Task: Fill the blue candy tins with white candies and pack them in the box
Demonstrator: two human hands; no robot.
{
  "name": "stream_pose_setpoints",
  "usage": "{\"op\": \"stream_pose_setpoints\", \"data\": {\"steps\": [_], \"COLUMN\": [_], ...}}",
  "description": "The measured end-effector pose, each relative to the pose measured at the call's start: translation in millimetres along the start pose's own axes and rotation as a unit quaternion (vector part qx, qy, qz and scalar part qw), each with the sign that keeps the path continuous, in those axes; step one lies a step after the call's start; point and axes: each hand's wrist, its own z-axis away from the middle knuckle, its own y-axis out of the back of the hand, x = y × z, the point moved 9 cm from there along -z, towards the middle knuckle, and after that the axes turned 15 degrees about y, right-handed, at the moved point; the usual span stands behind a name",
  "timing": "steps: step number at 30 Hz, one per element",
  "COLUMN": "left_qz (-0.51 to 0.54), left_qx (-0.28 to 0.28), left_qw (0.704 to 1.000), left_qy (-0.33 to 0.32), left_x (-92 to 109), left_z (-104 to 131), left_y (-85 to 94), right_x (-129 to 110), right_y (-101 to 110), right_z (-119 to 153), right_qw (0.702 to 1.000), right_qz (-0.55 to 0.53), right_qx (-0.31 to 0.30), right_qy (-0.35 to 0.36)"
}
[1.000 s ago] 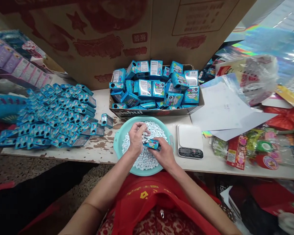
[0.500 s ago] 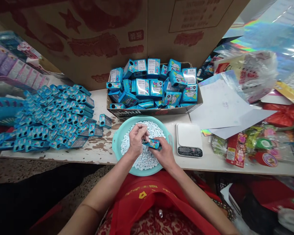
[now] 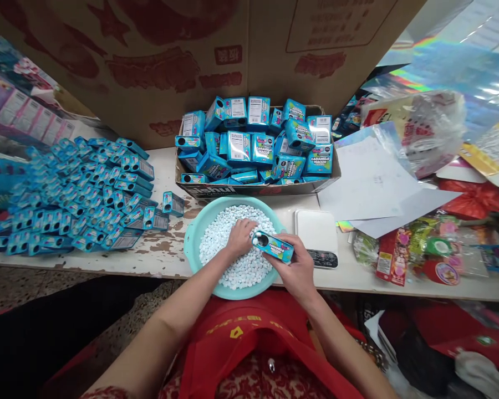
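Observation:
In my right hand [image 3: 296,271] is a small blue candy box [image 3: 279,249] printed "Caramelo Macizo", tilted over the bowl with its round hole facing left. White candies show at that hole. My left hand [image 3: 240,238] is beside the hole, low over the candies, its fingers curled together around a few of them; the fingertips are partly hidden. Both hands are above a turquoise plastic bowl [image 3: 188,244] holding a heap of small pale candies [image 3: 216,238].
Behind the bowl stands a carton [image 3: 249,190] full of blue boxes. Many more blue boxes [image 3: 83,199] are piled at left, one box [image 3: 173,204] apart. A white scale [image 3: 316,230], papers [image 3: 370,177] and bagged sweets [image 3: 441,244] lie at right. A large cardboard box [image 3: 274,66] rises behind.
The candy box has moved right and turned so its hole shows toward my left hand. My left hand has gone from a raised pinch to low over the candies. The view shifted slightly.

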Motion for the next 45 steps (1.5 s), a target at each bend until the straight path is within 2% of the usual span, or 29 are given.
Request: {"op": "stream_pose_setpoints", "data": {"steps": [3, 5, 6, 7, 9, 10, 12, 14, 16, 18, 22, 29, 35, 39, 45], "left_qz": [0.022, 0.109, 0.172, 0.246, 0.404, 0.473, 0.580, 0.642, 0.672, 0.684, 0.685, 0.691, 0.652, 0.657, 0.648], "left_qx": [-0.013, 0.012, 0.023, 0.030, 0.032, 0.028, 0.019, 0.015, 0.021, 0.040, 0.091, 0.056, 0.093, 0.095, 0.114], "left_qw": [0.999, 0.988, 0.974, 0.950, 0.878, 0.836, 0.766, 0.728, 0.711, 0.702, 0.697, 0.697, 0.733, 0.727, 0.735], "left_qy": [0.048, 0.110, 0.149, 0.189, 0.257, 0.276, 0.275, 0.240, 0.206, 0.194, 0.194, 0.182, 0.168, 0.178, 0.166], "left_x": [-14.8, -30.5, -38.7, -46.1, -53.5, -51.5, -37.5, -18.3, -3.3, 2.8, 2.6, 14.0, 18.9, 21.7, 25.6], "left_z": [14.5, 19.1, 20.9, 23.0, 29.1, 32.5, 37.9, 41.1, 42.9, 43.8, 43.7, 36.5, 35.8, 36.8, 37.2], "left_y": [2.2, 15.0, 21.7, 27.4, 36.9, 41.7, 54.7, 70.5, 82.6, 89.2, 97.6, 102.9, 110.2, 108.7, 113.1], "right_x": [8.8, 15.1, 17.0, 18.2, 19.0, 18.9, 18.1, 16.5, 14.0, 9.0, -2.8, -4.0, -3.2, -4.4, -6.1], "right_y": [-4.8, -9.7, -11.3, -12.7, -15.6, -17.8, -24.2, -34.0, -44.9, -52.6, -53.5, -48.7, -46.7, -47.5, -44.7], "right_z": [-1.8, -1.0, -0.4, 0.2, 1.2, 1.5, 1.7, 1.8, 2.1, 1.9, -1.0, -4.7, -7.6, -8.7, -11.1], "right_qw": [0.999, 0.998, 0.997, 0.997, 0.995, 0.994, 0.990, 0.985, 0.979, 0.978, 0.984, 0.987, 0.991, 0.992, 0.992], "right_qz": [0.030, 0.042, 0.046, 0.050, 0.065, 0.075, 0.095, 0.114, 0.123, 0.117, 0.093, 0.072, 0.048, 0.040, 0.041], "right_qx": [-0.027, -0.046, -0.050, -0.055, -0.067, -0.076, -0.101, -0.132, -0.161, -0.173, -0.148, -0.140, -0.123, -0.123, -0.118], "right_qy": [-0.015, -0.022, -0.022, -0.022, -0.018, -0.016, -0.009, 0.001, 0.010, 0.021, 0.038, 0.023, 0.009, 0.006, 0.004]}}
